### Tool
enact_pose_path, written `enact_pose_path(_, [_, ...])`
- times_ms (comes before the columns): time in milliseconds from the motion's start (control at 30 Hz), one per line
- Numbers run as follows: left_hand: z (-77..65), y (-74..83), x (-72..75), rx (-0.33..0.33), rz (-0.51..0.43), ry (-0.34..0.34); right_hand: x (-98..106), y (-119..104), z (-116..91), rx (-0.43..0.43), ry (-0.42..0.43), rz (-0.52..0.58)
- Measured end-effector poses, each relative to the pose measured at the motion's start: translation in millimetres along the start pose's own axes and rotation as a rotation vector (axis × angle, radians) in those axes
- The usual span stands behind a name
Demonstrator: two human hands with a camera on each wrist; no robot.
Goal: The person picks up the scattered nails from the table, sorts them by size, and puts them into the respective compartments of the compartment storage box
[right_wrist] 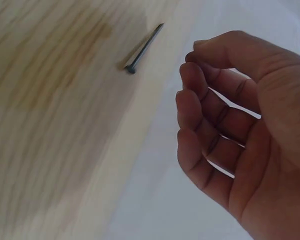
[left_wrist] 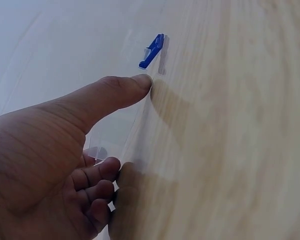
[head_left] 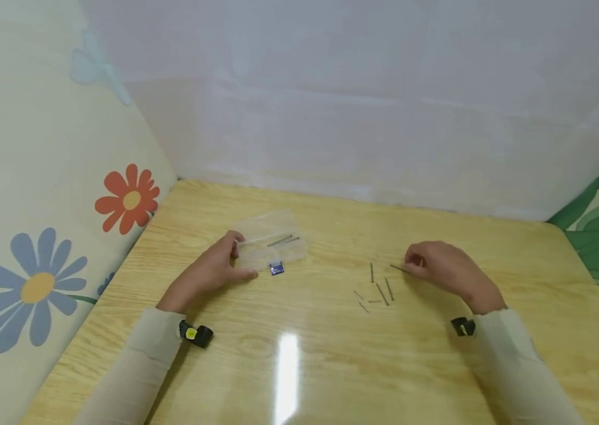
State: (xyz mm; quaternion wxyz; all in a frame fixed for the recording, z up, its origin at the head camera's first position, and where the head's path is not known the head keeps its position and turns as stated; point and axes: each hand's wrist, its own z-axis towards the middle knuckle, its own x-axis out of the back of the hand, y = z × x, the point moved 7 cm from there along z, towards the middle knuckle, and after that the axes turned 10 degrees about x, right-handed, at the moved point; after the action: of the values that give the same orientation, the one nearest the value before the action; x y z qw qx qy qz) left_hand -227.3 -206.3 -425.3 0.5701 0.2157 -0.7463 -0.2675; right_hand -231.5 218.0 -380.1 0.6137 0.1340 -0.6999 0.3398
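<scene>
Near the left of the table, my left hand (head_left: 220, 260) grips a clear plastic box (head_left: 294, 254), thumb along its front and fingers at its left side. Two nails (head_left: 280, 241) lie inside. A small blue piece (head_left: 276, 268) with white marks sits at the box's front edge; whether it is attached I cannot tell. My right hand (head_left: 440, 265) hovers low over the right part of the table, thumb and fingertips close together. In the right wrist view a dark nail (right_wrist: 144, 49) lies just beyond its fingertips, apart from them. Nothing shows between those fingertips.
Several loose nails (head_left: 381, 294), long and short, lie scattered between the hands, left of the right one. The wooden table (head_left: 214, 366) meets a pale cloth backdrop (head_left: 363, 118) at its far edge. A flower-patterned panel (head_left: 18, 177) borders the left side.
</scene>
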Motion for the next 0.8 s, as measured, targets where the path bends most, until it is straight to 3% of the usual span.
enact_pose_path(433, [0.7,0.6,-0.1,-0.008,-0.019,-0.008,-7.5,13.5,-14.2,-0.035,-0.040,0.035])
enact_pose_path(800, [2.0,-0.6,0.8,0.007,-0.040,-0.007,-12.2,20.5,-15.9,-0.006,-0.009,0.037])
